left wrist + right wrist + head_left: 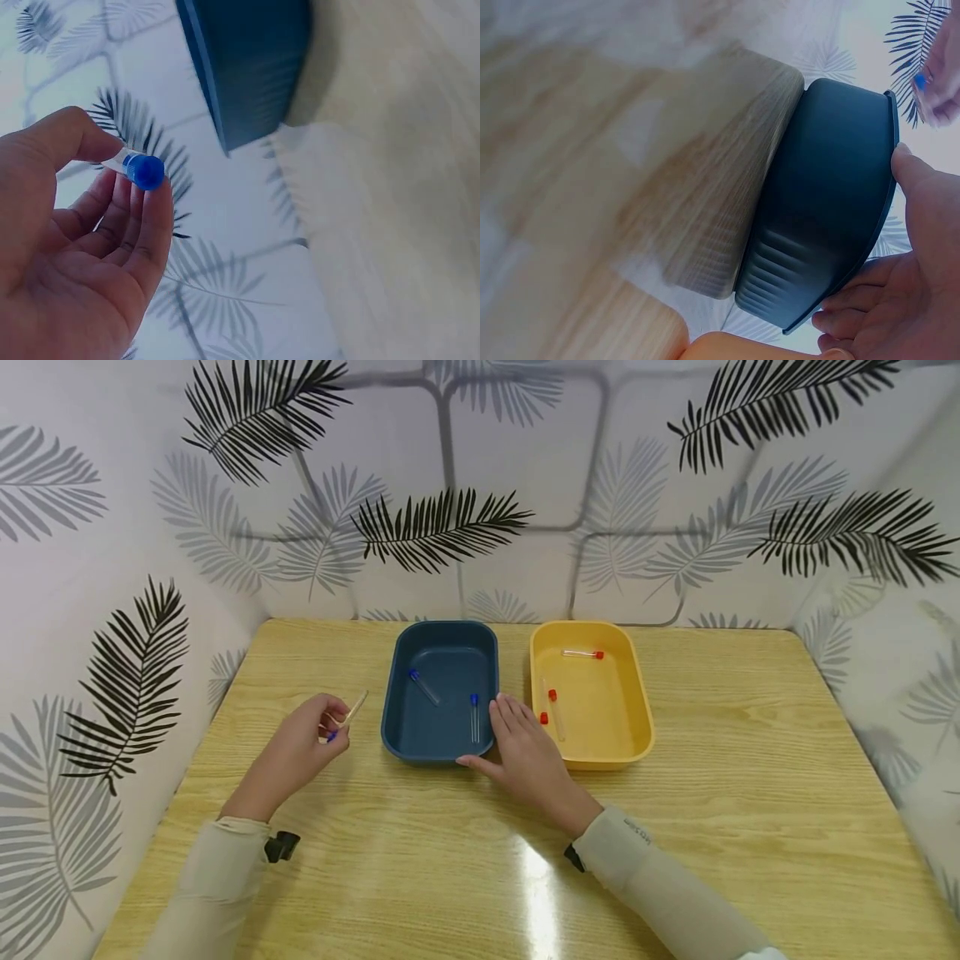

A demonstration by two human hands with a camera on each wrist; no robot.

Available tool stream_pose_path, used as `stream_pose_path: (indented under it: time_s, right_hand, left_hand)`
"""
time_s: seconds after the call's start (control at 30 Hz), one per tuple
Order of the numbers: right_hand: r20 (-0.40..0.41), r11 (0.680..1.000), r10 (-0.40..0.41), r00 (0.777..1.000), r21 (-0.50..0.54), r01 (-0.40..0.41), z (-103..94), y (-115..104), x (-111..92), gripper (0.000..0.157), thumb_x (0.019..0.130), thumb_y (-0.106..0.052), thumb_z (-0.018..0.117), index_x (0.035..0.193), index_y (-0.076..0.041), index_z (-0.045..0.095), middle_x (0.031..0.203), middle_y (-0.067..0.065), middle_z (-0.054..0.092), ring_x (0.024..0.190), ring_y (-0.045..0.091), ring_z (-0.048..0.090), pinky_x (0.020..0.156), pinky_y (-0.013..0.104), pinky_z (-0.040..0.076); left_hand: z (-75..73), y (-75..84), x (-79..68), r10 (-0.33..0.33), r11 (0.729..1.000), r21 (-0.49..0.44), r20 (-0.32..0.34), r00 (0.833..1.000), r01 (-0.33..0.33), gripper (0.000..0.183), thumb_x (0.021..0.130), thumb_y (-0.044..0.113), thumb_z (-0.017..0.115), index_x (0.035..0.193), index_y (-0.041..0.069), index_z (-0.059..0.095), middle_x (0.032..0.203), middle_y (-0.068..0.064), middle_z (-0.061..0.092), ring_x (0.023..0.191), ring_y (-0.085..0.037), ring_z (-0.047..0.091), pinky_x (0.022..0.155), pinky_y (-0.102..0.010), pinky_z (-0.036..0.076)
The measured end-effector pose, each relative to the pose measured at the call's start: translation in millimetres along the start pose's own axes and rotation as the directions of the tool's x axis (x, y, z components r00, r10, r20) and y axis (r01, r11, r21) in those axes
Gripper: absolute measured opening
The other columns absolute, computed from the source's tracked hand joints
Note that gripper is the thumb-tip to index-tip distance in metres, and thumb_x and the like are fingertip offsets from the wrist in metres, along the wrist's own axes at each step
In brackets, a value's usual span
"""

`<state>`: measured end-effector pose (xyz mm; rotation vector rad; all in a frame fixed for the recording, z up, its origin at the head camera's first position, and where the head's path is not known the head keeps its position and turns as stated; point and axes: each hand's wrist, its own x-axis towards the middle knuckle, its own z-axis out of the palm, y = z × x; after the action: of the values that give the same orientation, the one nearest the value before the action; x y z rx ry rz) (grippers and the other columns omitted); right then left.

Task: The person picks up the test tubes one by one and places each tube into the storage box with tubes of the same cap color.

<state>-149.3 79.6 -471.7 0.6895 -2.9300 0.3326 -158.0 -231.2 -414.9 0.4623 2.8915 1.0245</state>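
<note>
My left hand (pixel 303 747) pinches a clear tube with a blue cap (pixel 148 172) between thumb and fingertips, held above the table just left of the dark blue bin (pixel 431 731). Two more blue-capped tubes lie inside that bin, one tube (pixel 426 687) slanting at the left and another tube (pixel 475 720) along the right side. My right hand (pixel 528 764) rests at the bin's near right corner, its fingers stretched along the right side and the thumb at the front rim (pixel 897 150). In the right wrist view the bin's outer wall shows beside the palm.
A yellow bin (pixel 603 714) stands close to the right of the blue one, holding red-capped tubes: one tube (pixel 581 653) near the back, others by its left wall. Both sit on a wood-grain table (pixel 735 760) with a leaf-patterned backdrop (pixel 525 460) behind.
</note>
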Motion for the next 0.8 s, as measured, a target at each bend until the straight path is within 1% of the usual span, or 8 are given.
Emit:
stream_pose_path:
  time_s: [0.13, 0.27, 0.37, 0.43, 0.47, 0.67, 0.7, 0.8]
  right_hand:
    - [-0.006, 1.000, -0.001, 1.000, 0.001, 0.001, 0.7, 0, 0, 0.096, 0.077, -0.073, 0.032, 0.136, 0.003, 0.029, 0.141, 0.017, 0.025, 0.131, 0.026, 0.019, 0.105, 0.038, 0.015]
    - [-0.010, 1.000, 0.012, 1.000, 0.003, -0.012, 2.2, 1, 0, 0.096, 0.076, -0.073, 0.033, 0.136, 0.001, 0.029, 0.142, 0.015, 0.025, 0.131, 0.025, 0.019, 0.105, 0.037, 0.015]
    - [-0.009, 1.000, 0.022, 1.000, 0.004, -0.022, 2.8, 2, 0, 0.096, 0.076, -0.074, 0.032, 0.137, 0.000, 0.029, 0.142, 0.014, 0.024, 0.131, 0.025, 0.019, 0.105, 0.037, 0.015]
    - [-0.004, 1.000, 0.026, 1.000, 0.001, -0.026, 2.7, 1, 0, 0.096, 0.076, -0.074, 0.032, 0.137, 0.000, 0.029, 0.142, 0.014, 0.024, 0.131, 0.025, 0.019, 0.105, 0.037, 0.015]
    - [0.001, 1.000, 0.030, 1.000, 0.001, -0.030, 2.4, 1, 0, 0.096, 0.076, -0.074, 0.032, 0.137, 0.000, 0.028, 0.142, 0.014, 0.024, 0.131, 0.025, 0.018, 0.105, 0.037, 0.015]
    - [0.013, 1.000, 0.029, 1.000, 0.012, -0.029, 1.0, 0, 0, 0.096, 0.076, -0.073, 0.033, 0.137, 0.000, 0.028, 0.142, 0.014, 0.024, 0.131, 0.025, 0.018, 0.105, 0.037, 0.015]
    - [0.011, 1.000, 0.025, 1.000, 0.015, -0.025, 1.2, 1, 0, 0.096, 0.076, -0.073, 0.034, 0.137, 0.000, 0.028, 0.142, 0.014, 0.024, 0.131, 0.025, 0.018, 0.105, 0.037, 0.015]
    - [0.011, 1.000, 0.022, 1.000, 0.011, -0.022, 1.5, 1, 0, 0.095, 0.076, -0.073, 0.033, 0.137, 0.000, 0.028, 0.142, 0.014, 0.024, 0.131, 0.025, 0.018, 0.106, 0.037, 0.015]
  left_hand:
    - [-3.4, 16.2, 14.1, 0.040, 0.998, -0.055, -0.028, 0.999, -0.041, 0.021, 0.084, 0.011, 0.056, 0.103, 0.006, 0.049, 0.089, -0.004, 0.053, 0.076, -0.015, 0.054, 0.072, -0.034, 0.048]
    - [-0.6, 32.3, 28.7, 0.079, 0.988, -0.133, -0.041, 0.996, -0.083, 0.022, 0.084, 0.010, 0.057, 0.104, 0.005, 0.050, 0.092, -0.003, 0.053, 0.079, -0.013, 0.054, 0.073, -0.031, 0.047]
    - [4.5, 41.9, 40.5, 0.088, 0.977, -0.191, -0.040, 0.995, -0.094, 0.022, 0.084, 0.012, 0.058, 0.104, 0.007, 0.051, 0.091, -0.002, 0.054, 0.079, -0.013, 0.054, 0.073, -0.029, 0.047]
    - [8.5, 45.0, 48.9, 0.090, 0.973, -0.211, -0.042, 0.995, -0.097, 0.021, 0.084, 0.016, 0.058, 0.103, 0.010, 0.051, 0.089, -0.001, 0.054, 0.079, -0.011, 0.053, 0.072, -0.028, 0.047]
    - [8.3, 50.5, 51.4, 0.088, 0.969, -0.230, -0.041, 0.995, -0.095, 0.021, 0.085, 0.015, 0.058, 0.103, 0.008, 0.051, 0.090, -0.003, 0.055, 0.080, -0.013, 0.054, 0.072, -0.029, 0.048]
    - [19.6, 51.9, 76.4, 0.034, 0.946, -0.323, -0.018, 0.999, -0.038, 0.027, 0.087, 0.022, 0.056, 0.107, 0.005, 0.051, 0.095, -0.006, 0.055, 0.086, -0.017, 0.053, 0.075, -0.033, 0.046]
    - [24.2, 46.5, 82.4, 0.023, 0.943, -0.332, -0.012, 1.000, -0.026, 0.028, 0.087, 0.024, 0.056, 0.107, 0.006, 0.052, 0.096, -0.005, 0.055, 0.086, -0.016, 0.053, 0.075, -0.033, 0.046]
    - [33.6, 42.1, 95.2, 0.009, 0.935, -0.353, 0.008, 1.000, -0.006, 0.029, 0.087, 0.026, 0.056, 0.108, 0.006, 0.053, 0.097, -0.004, 0.056, 0.085, -0.015, 0.054, 0.074, -0.031, 0.047]
